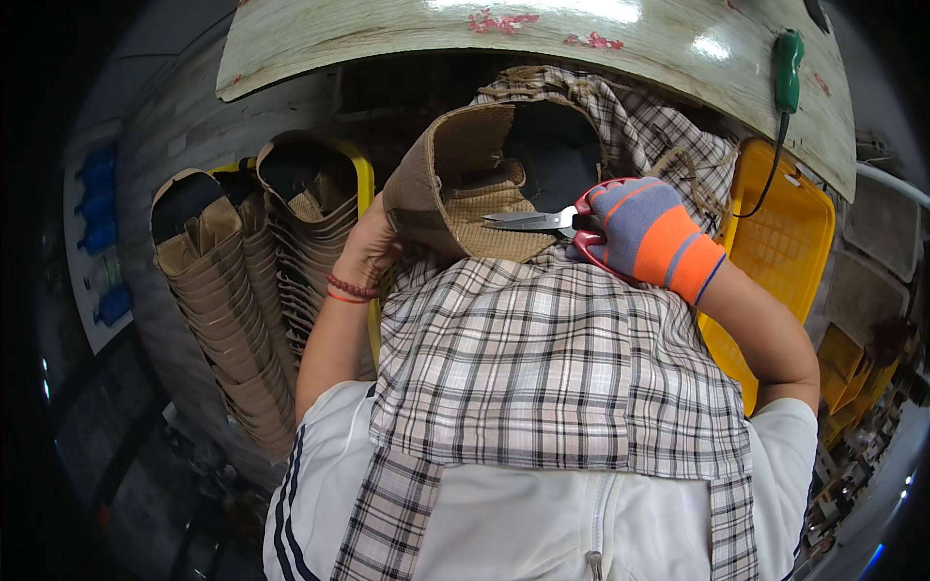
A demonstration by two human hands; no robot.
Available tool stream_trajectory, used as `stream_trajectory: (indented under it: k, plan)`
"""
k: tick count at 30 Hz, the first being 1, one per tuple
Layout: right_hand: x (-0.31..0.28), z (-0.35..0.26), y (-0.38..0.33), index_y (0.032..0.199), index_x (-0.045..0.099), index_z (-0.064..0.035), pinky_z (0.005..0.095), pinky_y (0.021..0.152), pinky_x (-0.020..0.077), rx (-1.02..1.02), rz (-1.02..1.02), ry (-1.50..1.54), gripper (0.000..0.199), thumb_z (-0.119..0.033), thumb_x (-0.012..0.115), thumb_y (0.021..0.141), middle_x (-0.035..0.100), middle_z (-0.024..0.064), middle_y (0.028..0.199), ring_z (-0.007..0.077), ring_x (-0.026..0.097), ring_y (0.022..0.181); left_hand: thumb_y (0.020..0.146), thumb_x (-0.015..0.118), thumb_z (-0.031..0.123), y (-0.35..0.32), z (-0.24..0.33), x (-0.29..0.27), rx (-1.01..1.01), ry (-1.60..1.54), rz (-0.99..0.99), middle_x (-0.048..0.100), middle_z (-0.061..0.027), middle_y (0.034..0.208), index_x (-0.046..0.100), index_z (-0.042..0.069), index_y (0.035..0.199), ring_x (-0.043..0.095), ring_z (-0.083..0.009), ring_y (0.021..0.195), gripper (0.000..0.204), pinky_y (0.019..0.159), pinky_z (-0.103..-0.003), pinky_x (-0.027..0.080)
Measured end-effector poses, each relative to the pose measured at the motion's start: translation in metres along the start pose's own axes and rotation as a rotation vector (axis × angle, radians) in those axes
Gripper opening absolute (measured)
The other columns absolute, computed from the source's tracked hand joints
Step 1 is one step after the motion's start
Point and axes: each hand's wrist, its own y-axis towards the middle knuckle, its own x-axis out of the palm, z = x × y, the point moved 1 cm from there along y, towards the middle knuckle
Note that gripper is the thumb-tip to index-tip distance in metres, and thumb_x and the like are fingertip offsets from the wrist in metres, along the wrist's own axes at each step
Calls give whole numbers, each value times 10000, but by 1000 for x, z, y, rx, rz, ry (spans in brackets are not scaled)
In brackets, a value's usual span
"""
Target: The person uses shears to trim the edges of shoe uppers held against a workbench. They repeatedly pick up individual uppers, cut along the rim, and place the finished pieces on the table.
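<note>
My bare left hand (369, 238), with a red beaded bracelet at its wrist, is closed on the left wall of a brown woven, tube-shaped piece (422, 177). The piece has a dark lining and sits over my lap with its open end up; some fingers are hidden behind it. My right hand (647, 230), in an orange and grey glove, grips scissors (554, 222) by their red handles. Their silver blades point left across the piece's opening, nearly together. I cannot tell whether they touch the fabric. A plaid apron (523, 358) covers my front and lap.
Stacks of similar brown pieces (223, 310) stand on my left, by a yellow basket rim (365, 184). A yellow basket (775, 228) is on my right. Ahead, a worn table (407, 34) carries a green-handled tool (789, 73) with a hanging cord.
</note>
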Motion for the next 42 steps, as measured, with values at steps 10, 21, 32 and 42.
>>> stream_trajectory:
  k: [10, 21, 32, 42]
  plan:
    - [-14, 3, -8, 906, 690, -104, 387, 648, 532, 92, 19, -153, 259, -324, 728, 775, 692, 86, 793, 285, 675, 740, 686, 816, -46, -1, -1, -4, -14, -48, 4, 630, -38, 1010, 638, 48, 1073, 609, -136, 924, 436, 789, -247, 525]
    - [-5, 2, 4, 946, 700, -112, 368, 731, 543, 30, -18, -42, 285, -352, 724, 794, 709, 90, 848, 267, 690, 822, 695, 806, -48, -3, 2, 3, -25, -74, 28, 654, -76, 1065, 635, -12, 1146, 639, -157, 921, 484, 801, -269, 546]
    - [-14, -7, 24, 928, 720, -123, 363, 749, 514, 30, 86, -105, 305, -357, 758, 736, 685, 84, 865, 264, 662, 850, 754, 744, -45, 5, -8, -9, -112, -166, 23, 699, -123, 1013, 650, -58, 1082, 697, -219, 865, 341, 812, -325, 581]
    - [9, -19, 52, 899, 725, -157, 337, 600, 510, -21, 70, -207, 246, -376, 708, 788, 681, 58, 727, 234, 678, 697, 753, 738, -54, 5, -3, -12, -124, -156, 10, 695, -127, 964, 645, -56, 1047, 699, -221, 821, 308, 761, -312, 587]
